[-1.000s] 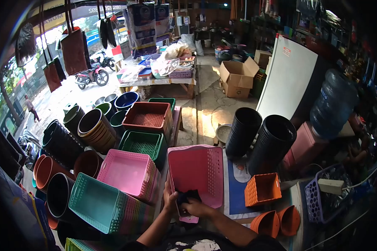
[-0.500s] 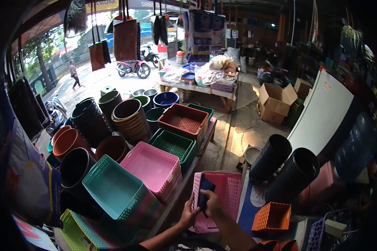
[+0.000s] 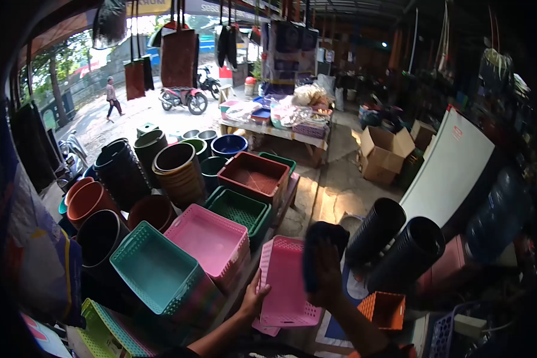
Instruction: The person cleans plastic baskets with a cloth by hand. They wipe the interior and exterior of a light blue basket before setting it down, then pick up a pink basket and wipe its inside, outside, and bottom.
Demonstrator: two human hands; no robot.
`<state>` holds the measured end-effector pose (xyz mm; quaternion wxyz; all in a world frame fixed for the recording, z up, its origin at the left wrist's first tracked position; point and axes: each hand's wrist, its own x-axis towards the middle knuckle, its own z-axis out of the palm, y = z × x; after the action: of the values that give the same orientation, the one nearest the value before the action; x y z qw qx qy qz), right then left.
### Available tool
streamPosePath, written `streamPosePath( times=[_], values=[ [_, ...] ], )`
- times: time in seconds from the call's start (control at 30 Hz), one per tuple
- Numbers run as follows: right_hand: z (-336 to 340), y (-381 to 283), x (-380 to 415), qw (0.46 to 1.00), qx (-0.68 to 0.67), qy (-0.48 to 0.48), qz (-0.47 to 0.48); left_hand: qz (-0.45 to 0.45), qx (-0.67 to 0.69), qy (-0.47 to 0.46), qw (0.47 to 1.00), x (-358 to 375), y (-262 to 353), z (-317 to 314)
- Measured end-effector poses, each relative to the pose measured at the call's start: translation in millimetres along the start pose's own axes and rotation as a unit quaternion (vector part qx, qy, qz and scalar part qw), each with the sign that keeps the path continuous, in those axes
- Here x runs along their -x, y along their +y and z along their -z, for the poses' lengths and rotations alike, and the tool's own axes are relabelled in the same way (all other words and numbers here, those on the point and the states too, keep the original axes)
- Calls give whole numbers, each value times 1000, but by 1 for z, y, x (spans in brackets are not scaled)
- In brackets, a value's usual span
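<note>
A pink basket point(image 3: 283, 277) is tilted up in front of me, its inside facing me. My left hand point(image 3: 255, 295) grips its left edge, fingers wrapped at the rim. Over the basket's right side, my right hand point(image 3: 327, 275) is raised, closed on a dark blue cloth point(image 3: 323, 241) that partly hides the fingers. Part of another pink piece shows below the basket's lower edge. Left of my hands are a stacked pink basket point(image 3: 209, 241) and a teal basket point(image 3: 155, 268).
Green baskets point(image 3: 235, 210) and a red-brown basket point(image 3: 255, 174) stand farther back. Black pots point(image 3: 377, 230) and an orange basket point(image 3: 389, 309) are at the right, near a white board point(image 3: 450, 167). A cardboard box point(image 3: 383, 155) lies beyond. A person point(image 3: 112, 98) walks outside.
The basket has been raised and turned to show its inside. My right hand has moved right and up with the cloth, away from the basket's left side. The person outside has moved right.
</note>
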<state>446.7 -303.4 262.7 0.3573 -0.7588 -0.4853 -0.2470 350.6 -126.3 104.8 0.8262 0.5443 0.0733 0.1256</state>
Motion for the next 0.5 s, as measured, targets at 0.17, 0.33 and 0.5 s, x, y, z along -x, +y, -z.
streamPosePath(
  times=[0.17, 0.33, 0.5],
  values=[
    [-52, 72, 18, 941, 216, -215, 149, 38, 48, -68, 996, 1, 7, -16],
    [-63, 94, 22, 897, 317, -231, 206, 80, 104, -76, 988, 5, 12, -23],
    [-58, 90, 16, 929, 144, -339, 42, 38, 44, -72, 996, 1, 13, -25]
  ],
)
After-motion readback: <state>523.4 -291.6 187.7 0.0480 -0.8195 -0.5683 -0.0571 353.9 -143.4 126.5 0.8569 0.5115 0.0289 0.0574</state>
